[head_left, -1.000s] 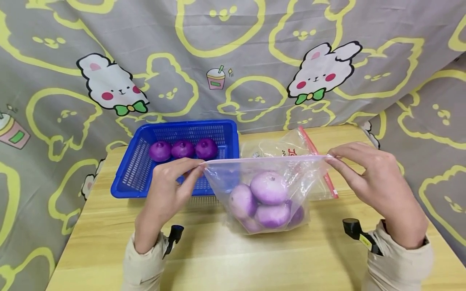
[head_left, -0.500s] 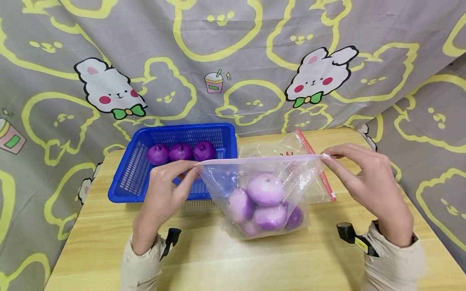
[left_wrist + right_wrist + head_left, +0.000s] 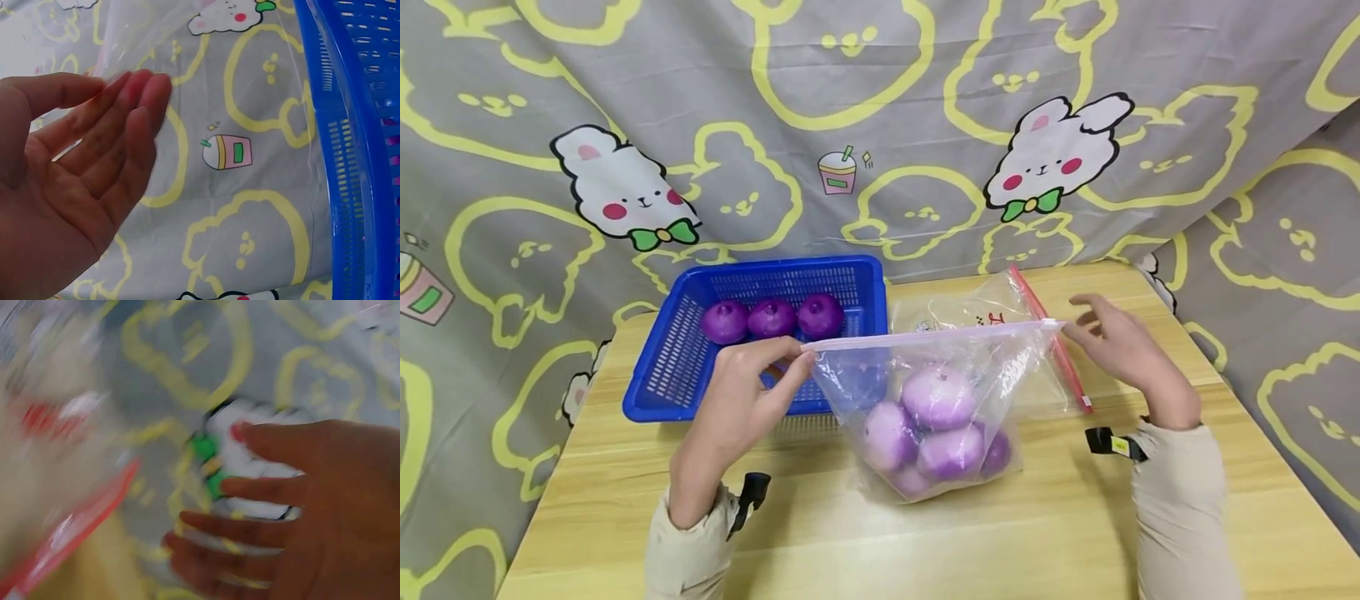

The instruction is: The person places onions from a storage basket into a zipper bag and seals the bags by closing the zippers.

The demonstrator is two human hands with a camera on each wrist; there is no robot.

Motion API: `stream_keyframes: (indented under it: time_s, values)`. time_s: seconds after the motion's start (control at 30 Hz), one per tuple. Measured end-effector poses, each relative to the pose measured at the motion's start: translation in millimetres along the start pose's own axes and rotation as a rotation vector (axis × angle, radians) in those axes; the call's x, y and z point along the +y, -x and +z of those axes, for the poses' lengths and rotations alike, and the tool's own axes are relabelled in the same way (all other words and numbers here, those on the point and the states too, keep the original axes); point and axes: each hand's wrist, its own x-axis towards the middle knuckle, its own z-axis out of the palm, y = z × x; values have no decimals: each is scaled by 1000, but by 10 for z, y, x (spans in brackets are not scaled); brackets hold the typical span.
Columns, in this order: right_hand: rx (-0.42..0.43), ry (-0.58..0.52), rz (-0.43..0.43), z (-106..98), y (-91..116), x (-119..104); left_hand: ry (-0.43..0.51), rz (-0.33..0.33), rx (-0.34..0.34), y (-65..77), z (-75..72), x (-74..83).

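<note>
My left hand [image 3: 737,396] pinches the left top corner of a clear zip bag [image 3: 850,379] between thumb and fingers. Several purple onions [image 3: 938,397] lie in the bag, some pale on top. Its pale pink zip strip [image 3: 925,337] runs straight across to a slider at the right end. Just beyond that end is my right hand [image 3: 1120,342], fingers apart. The right wrist view shows the fingers [image 3: 262,450] spread with nothing between them. In the left wrist view, my left hand [image 3: 81,169] has thumb and forefinger together at the plastic, the other fingers loosely bent.
Three purple onions [image 3: 772,319] sit in a blue plastic basket [image 3: 658,408] at the back left, partly behind my left hand. Flat on the wooden table [image 3: 940,550] behind the bag lies another clear bag with a red zip strip [image 3: 1067,367]. A patterned curtain [image 3: 917,117] hangs behind.
My right hand has let go of the bag's right corner and its fingers have spread. The bag has shifted slightly left and its right end hangs a little lower. My left hand keeps its pinch.
</note>
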Motion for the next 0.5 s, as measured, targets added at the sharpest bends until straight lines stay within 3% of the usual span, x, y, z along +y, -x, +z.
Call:
stream_keyframes:
  time_s: [0.1, 0.23, 0.37, 0.5]
  values:
    - [-167, 82, 81, 82, -130, 246, 33, -22, -26, -1, 9, 7]
    - [-246, 102, 98, 169, -206, 413, 139, -45, -37, -12, 49, 33]
    - [-272, 39, 58, 242, -256, 459, 272, -95, -94, -16, 104, 71]
    - [-205, 43, 35, 230, -232, 480, 334, -119, -118, -26, 164, 118]
